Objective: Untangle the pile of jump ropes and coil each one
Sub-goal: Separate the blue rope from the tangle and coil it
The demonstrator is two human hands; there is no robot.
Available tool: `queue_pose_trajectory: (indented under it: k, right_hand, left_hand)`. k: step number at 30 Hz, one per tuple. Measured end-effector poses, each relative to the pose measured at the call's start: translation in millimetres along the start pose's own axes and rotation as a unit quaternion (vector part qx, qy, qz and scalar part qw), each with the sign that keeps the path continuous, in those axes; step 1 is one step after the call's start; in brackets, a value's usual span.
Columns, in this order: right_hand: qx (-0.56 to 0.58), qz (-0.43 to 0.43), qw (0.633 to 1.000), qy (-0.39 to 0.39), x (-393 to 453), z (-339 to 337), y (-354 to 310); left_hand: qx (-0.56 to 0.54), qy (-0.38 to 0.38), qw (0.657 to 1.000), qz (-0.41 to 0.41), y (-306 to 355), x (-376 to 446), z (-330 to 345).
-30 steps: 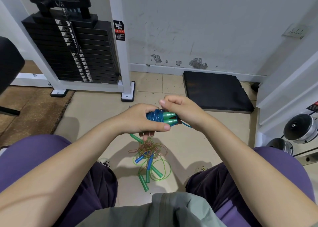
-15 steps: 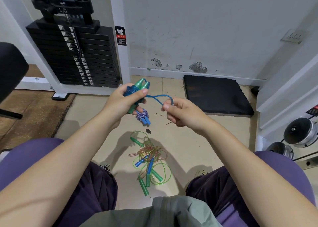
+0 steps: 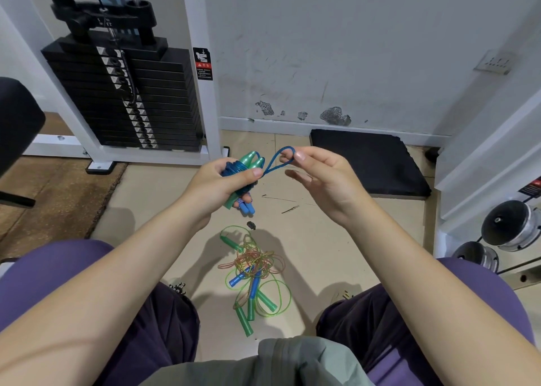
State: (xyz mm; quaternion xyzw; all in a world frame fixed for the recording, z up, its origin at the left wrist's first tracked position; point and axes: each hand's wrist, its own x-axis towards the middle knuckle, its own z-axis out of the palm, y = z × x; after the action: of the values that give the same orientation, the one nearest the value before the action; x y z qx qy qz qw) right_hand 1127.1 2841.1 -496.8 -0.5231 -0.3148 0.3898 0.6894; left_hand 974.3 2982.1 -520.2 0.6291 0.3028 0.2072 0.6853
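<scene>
My left hand (image 3: pixel 218 182) grips a blue jump rope (image 3: pixel 238 167) wound around its two green handles, held upright above the floor. A loose blue loop (image 3: pixel 278 160) of that rope runs to the right, where my right hand (image 3: pixel 319 177) pinches its end between thumb and forefinger. Just below my left hand, a coiled rope with blue handles (image 3: pixel 246 205) lies on the floor, partly hidden. Nearer to me, between my knees, sits a tangled pile of ropes (image 3: pixel 253 271): green and orange cords with blue and green handles.
A weight-stack machine (image 3: pixel 126 92) with a white frame stands at the back left. A black mat (image 3: pixel 369 160) lies against the wall at the right. Dumbbells (image 3: pixel 509 227) rest on a rack at the far right. A black pad (image 3: pixel 17 122) juts in from the left.
My hands have risen and drawn apart. The bundle turned upright in my left hand, and my right hand pulled a loop of blue cord out to the right.
</scene>
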Motion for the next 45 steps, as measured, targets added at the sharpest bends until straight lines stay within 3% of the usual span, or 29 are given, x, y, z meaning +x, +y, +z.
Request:
queue_pose_trajectory:
  k: [5, 13, 23, 32, 35, 45]
  right_hand:
    - [0.039, 0.010, 0.997, -0.066, 0.6, 2.4, -1.5]
    - [-0.026, 0.018, 0.999, -0.002, 2.8, -0.3, 2.9]
    - [-0.210, 0.009, 0.976, 0.061, 1.2, 7.4, 8.5]
    - [-0.270, 0.015, 0.959, 0.084, -0.9, 12.4, 7.8]
    - [-0.261, 0.027, 0.961, 0.090, -1.0, 13.7, 10.2]
    - [-0.145, 0.062, 0.985, 0.067, -1.1, 15.1, 16.5]
  left_hand:
    - [0.002, -0.040, 0.999, -0.012, -0.5, -3.2, 7.8]
    - [0.027, -0.081, 0.996, -0.003, 2.6, -7.8, 9.7]
    - [0.123, -0.054, 0.990, 0.038, 0.7, -11.9, 11.8]
    - [0.210, -0.048, 0.973, 0.080, -1.8, -9.3, 11.0]
    - [0.243, -0.057, 0.965, 0.083, -1.0, -8.9, 10.7]
    - [0.206, -0.034, 0.975, 0.074, -0.6, -10.6, 17.6]
